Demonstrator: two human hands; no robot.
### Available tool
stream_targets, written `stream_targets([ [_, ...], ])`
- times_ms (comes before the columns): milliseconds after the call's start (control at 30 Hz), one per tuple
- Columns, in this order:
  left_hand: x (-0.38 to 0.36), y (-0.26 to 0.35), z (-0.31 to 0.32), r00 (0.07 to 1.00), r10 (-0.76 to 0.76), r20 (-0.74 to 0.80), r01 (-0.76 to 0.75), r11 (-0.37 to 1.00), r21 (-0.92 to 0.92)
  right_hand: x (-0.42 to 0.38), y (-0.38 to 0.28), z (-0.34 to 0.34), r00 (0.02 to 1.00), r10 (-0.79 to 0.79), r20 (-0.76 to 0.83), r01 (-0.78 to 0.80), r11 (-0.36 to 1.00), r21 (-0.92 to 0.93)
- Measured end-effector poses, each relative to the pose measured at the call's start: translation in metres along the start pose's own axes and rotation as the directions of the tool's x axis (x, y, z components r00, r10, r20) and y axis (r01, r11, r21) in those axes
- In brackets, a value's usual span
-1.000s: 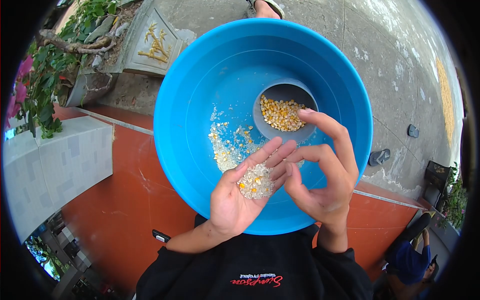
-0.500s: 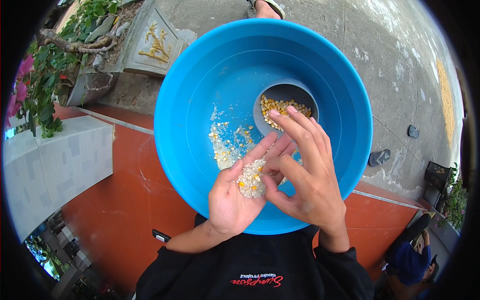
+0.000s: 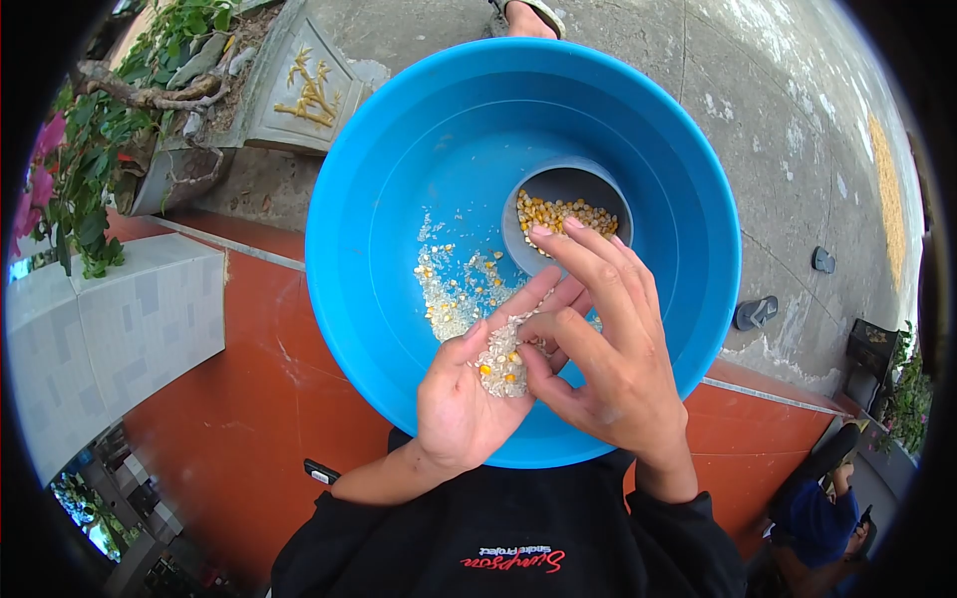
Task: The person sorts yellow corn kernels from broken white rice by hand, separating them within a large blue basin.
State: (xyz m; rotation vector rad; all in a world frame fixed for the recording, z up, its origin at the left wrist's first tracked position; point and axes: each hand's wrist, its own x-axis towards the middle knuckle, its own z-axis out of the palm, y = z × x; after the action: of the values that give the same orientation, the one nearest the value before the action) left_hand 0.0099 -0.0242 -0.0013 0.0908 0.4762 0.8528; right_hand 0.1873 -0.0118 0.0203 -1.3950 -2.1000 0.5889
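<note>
My left hand (image 3: 464,404) is palm up over the near part of a large blue basin (image 3: 349,329), cupped under a heap of pale broken grain (image 3: 503,364) with a few yellow kernels. Above that heap, my right hand (image 3: 618,369) has its thumb and index finger pinched together at the grain; whatever lies between the tips is too small to make out. Its other fingers stretch toward a grey bowl (image 3: 513,234) that stands inside the basin and holds yellow corn kernels (image 3: 568,211). Loose pale grain with yellow bits (image 3: 449,299) lies scattered on the basin floor.
A person's foot (image 3: 528,20) shows beyond the basin. Sandals (image 3: 756,313) lie on the concrete at right. Another person (image 3: 822,518) is at the lower right. A planter (image 3: 299,85) and plants stand at upper left, and a dark phone-like object (image 3: 320,471) lies left of my arm.
My right thumb and index finger have moved slightly over the grain in my left palm, and the yellow kernels there have shifted a little. The basin and bowl look nearly unmoved.
</note>
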Motion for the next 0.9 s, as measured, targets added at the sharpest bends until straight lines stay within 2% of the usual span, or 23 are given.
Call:
stream_targets([
  [267, 0.0009, -0.0007, -0.0020, 1.000, 0.020, -0.009, -0.020, 1.000, -0.009, 0.0019, -0.0029, -0.0028, 0.999, 0.035, -0.013, -0.036, 0.999, -0.014],
  [467, 0.0013, -0.0003, 0.0003, 0.999, 0.037, -0.001, -0.037, 0.999, -0.012, -0.0009, 0.0010, -0.0013, 0.999, -0.010, -0.053, 0.013, 0.999, 0.049],
  [567, -0.0001, -0.0013, -0.0056, 0.999, 0.052, -0.009, -0.052, 0.998, -0.027, 0.0005, -0.0002, -0.0046, 0.986, 0.041, -0.162, -0.038, 0.999, 0.023],
  [667, 0.0000, -0.0020, -0.0083, 0.997, 0.058, -0.044, -0.060, 0.997, -0.043, -0.0038, 0.0046, -0.0015, 0.921, 0.198, -0.335, -0.191, 0.980, 0.055],
  [700, 0.0003, -0.0026, -0.0085, 0.997, 0.058, -0.044, -0.061, 0.997, -0.051, -0.0017, 0.0066, -0.0019, 0.907, 0.203, -0.368, -0.202, 0.979, 0.042],
  [800, -0.0010, -0.0028, -0.0092, 0.998, 0.051, -0.048, -0.054, 0.997, -0.054, -0.0021, 0.0030, -0.0039, 0.924, 0.222, -0.310, -0.191, 0.973, 0.126],
  [900, -0.0012, -0.0017, -0.0079, 0.998, 0.042, -0.041, -0.044, 0.999, -0.031, 0.0011, -0.0005, -0.0057, 0.989, 0.063, -0.131, -0.048, 0.992, 0.118],
])
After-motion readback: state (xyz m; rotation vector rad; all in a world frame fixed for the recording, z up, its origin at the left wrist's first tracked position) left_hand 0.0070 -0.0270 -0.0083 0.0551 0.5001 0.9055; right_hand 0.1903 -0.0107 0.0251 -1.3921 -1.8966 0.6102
